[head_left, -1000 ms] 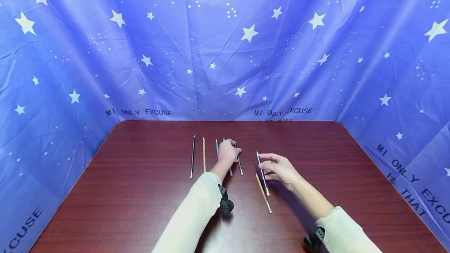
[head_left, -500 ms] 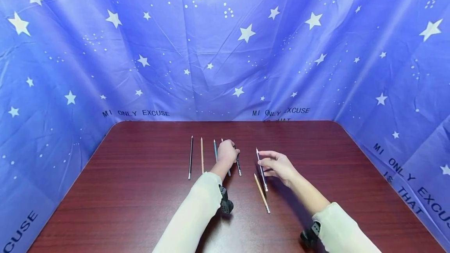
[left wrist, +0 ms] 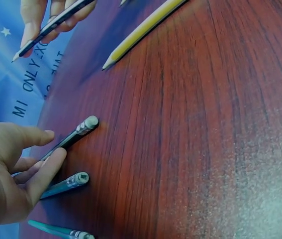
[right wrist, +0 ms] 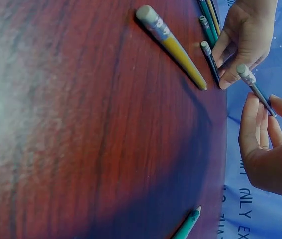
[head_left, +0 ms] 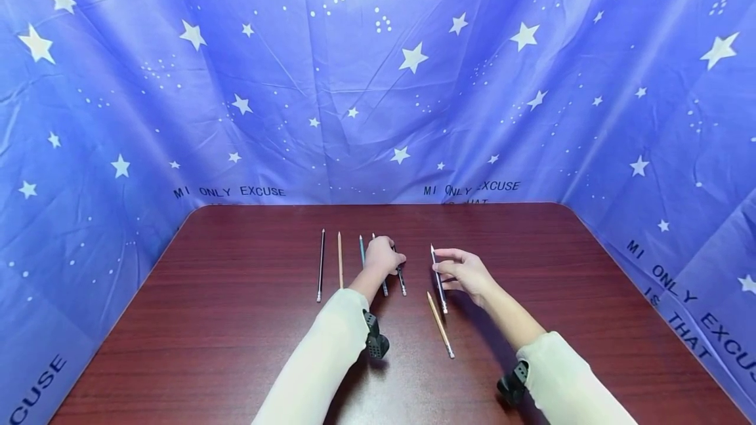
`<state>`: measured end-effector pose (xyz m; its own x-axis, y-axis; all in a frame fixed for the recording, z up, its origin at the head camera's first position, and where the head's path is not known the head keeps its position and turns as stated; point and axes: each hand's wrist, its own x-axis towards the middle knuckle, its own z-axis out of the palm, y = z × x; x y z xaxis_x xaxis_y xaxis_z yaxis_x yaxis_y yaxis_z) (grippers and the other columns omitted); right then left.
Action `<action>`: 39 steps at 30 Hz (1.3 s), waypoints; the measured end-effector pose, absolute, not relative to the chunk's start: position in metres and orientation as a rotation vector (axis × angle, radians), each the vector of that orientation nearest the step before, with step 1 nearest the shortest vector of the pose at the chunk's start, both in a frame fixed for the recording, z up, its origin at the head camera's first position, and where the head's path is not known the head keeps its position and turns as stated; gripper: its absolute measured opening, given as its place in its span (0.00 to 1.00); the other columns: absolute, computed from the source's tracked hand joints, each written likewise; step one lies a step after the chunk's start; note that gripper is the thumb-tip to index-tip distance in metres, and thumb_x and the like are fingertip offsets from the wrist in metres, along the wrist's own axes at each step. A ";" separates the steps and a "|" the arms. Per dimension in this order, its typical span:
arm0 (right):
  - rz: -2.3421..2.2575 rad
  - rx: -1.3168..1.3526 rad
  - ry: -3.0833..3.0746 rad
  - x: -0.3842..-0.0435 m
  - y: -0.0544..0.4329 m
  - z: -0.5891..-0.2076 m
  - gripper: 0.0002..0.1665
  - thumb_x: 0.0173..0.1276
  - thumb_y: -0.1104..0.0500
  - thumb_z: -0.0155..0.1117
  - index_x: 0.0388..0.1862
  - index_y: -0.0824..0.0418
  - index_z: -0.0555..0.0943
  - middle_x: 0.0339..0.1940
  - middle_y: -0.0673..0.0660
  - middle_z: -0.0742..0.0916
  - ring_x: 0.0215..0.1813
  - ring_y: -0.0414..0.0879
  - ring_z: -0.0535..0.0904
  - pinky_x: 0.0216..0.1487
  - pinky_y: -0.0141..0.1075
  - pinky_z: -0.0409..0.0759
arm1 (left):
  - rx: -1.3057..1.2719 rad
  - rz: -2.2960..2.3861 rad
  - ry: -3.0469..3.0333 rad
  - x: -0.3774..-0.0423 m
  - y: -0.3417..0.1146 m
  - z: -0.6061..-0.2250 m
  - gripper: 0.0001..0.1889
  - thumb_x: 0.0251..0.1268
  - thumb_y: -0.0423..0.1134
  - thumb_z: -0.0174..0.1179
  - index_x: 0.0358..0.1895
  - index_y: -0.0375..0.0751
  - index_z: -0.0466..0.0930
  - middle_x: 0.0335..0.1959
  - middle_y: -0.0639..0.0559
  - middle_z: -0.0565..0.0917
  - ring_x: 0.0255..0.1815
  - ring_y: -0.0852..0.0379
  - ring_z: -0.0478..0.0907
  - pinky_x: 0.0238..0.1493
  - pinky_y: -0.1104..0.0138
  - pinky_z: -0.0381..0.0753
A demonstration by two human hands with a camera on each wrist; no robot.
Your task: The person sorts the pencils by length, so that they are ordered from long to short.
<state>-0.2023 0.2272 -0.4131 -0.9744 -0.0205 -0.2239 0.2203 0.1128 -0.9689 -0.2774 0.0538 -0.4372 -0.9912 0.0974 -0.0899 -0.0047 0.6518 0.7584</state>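
Observation:
My right hand (head_left: 469, 277) pinches a dark pencil (head_left: 440, 284) with a pale tip, held above the table in the right wrist view. Below it lies a yellow pencil (head_left: 440, 326), apart from both hands. My left hand (head_left: 382, 258) has thumb and fingers around a black pencil (left wrist: 71, 139), its eraser end sticking out toward me. Left of that, a teal pencil (head_left: 363, 251) and a dark-bodied pencil (left wrist: 66, 184) are partly covered by the left hand. Farther left lie a tan pencil (head_left: 340, 261) and another black pencil (head_left: 321, 264), roughly parallel.
All of this is on a reddish-brown wooden table (head_left: 236, 346). A green pencil (right wrist: 187, 225) appears low in the right wrist view. Blue star-printed cloth (head_left: 331, 84) hangs behind and along both sides. Each sleeve carries a black wrist camera (head_left: 376, 340).
My right hand has shifted the dark pencil slightly away from me, toward the table's far side. The left hand stays by the black pencil with little movement.

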 end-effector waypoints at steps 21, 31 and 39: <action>-1.934 0.252 2.265 -0.226 0.215 -0.418 0.28 0.60 0.65 0.61 0.60 0.69 0.70 0.25 0.48 0.83 0.24 0.39 0.77 0.28 0.30 0.83 | 0.025 1.460 2.545 -0.277 0.052 -0.436 0.25 0.48 0.26 0.67 0.54 0.29 0.74 0.42 0.33 0.82 0.24 0.50 0.85 0.20 0.72 0.83; -1.969 0.280 2.286 -0.236 0.207 -0.417 0.26 0.60 0.67 0.60 0.59 0.70 0.71 0.24 0.47 0.83 0.23 0.38 0.77 0.27 0.30 0.82 | 0.026 1.461 2.542 -0.278 0.051 -0.439 0.23 0.51 0.28 0.66 0.54 0.31 0.74 0.35 0.39 0.83 0.23 0.53 0.84 0.22 0.70 0.83; -2.012 0.322 2.279 -0.243 0.202 -0.424 0.26 0.60 0.69 0.59 0.59 0.70 0.71 0.22 0.46 0.82 0.22 0.38 0.76 0.23 0.28 0.81 | 0.030 1.489 2.534 -0.275 0.052 -0.440 0.23 0.53 0.28 0.65 0.54 0.31 0.74 0.40 0.40 0.81 0.24 0.53 0.84 0.22 0.70 0.83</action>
<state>-0.2429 0.2020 -0.4242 -0.9743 0.1012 -0.2013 0.2123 0.1134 -0.9706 -0.2746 0.0517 -0.4400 -0.9793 0.1197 -0.1634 -0.0845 0.4918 0.8666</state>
